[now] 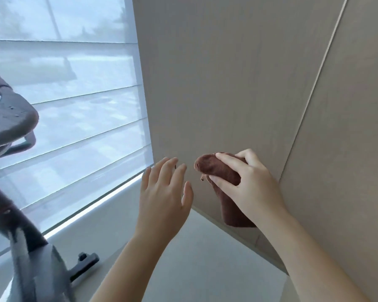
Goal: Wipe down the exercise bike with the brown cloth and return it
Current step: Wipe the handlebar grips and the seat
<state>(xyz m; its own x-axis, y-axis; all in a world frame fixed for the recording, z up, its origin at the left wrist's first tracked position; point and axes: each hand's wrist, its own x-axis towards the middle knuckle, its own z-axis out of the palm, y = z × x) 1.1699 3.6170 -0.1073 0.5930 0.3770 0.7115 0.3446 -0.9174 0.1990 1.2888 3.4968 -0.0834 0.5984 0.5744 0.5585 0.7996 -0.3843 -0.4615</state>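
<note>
R hand (249, 184) grips the brown cloth (216, 168) at approx 4 o'clock from frame centre, held up in front of the beige wall panel (227, 83). R fingers (229, 162) are curled over the top of the bunched cloth, w/ the thumb clamped on it from below. A tail of the cloth hangs down behind the wrist toward 5 o'clock. Can't tell whether the cloth touches the panel or is just in front of it. A short thread dangles at the cloth's 7 o'clock side.

L hand (164, 192) sits at approx 6–7 o'clock of centre, just beside the cloth at its 9 o'clock and not touching it. L fingers (162, 171) are straight-ish, spread apart, holding nothing, w/ the back of the hand toward the camera.

Exercise bike (20, 247) is at the frame's 8–9 o'clock edge, well apart from both hands & the cloth. It is partly blurred. A grey handlebar part w/ specks on it shows at 9 o'clock, and a dark post slopes down toward 7 o'clock. Its foot stabiliser (85, 264) rests on the floor (205, 258).

Window blind (63, 105) fills 10–11 o'clock: pale, in horizontal bands, w/ a bright strip along its bottom edge. The floor is pale grey at 6 o'clock, btw the two forearms. A thin seam line crosses the wall at 1–3 o'clock.
</note>
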